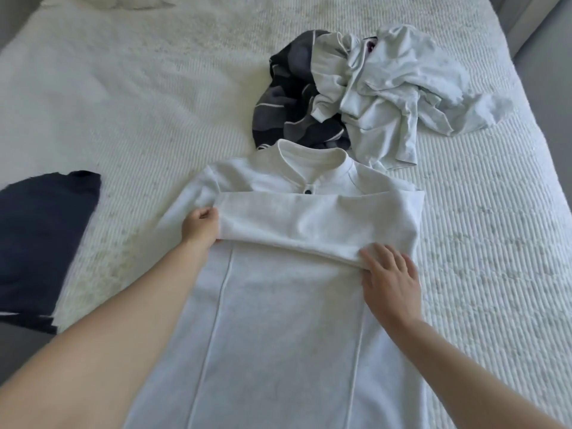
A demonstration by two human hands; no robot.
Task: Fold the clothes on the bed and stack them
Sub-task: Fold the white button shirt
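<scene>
Forearms come in bare from the bottom edge, both reaching onto the white collared top (278, 320), which lies flat, front up, in the middle of the bed (139, 103). Bed cover: white, ribbed weave, fine parallel ridges. Top: soft matte knit, two raised vertical seams down the body, stand collar at the far end, one dark button at the placket. One sleeve is folded straight across the chest as a wide flat band.

Beyond the collar, touching it: crumpled pile. Pale grey-white garment (399, 88), thin, heavily creased, draped over a dark patterned garment (288, 97) with grey blotches and thin white lines.

Navy garment (40, 243) at the bed's left edge, flat, roughly rectangular, well apart from the top.

Left hand (201, 226): fingers curled, gripping the sleeve's end at the top's left side. Right hand (391, 278): fingers straight and spread, pressing flat on the sleeve's near edge, right side.
</scene>
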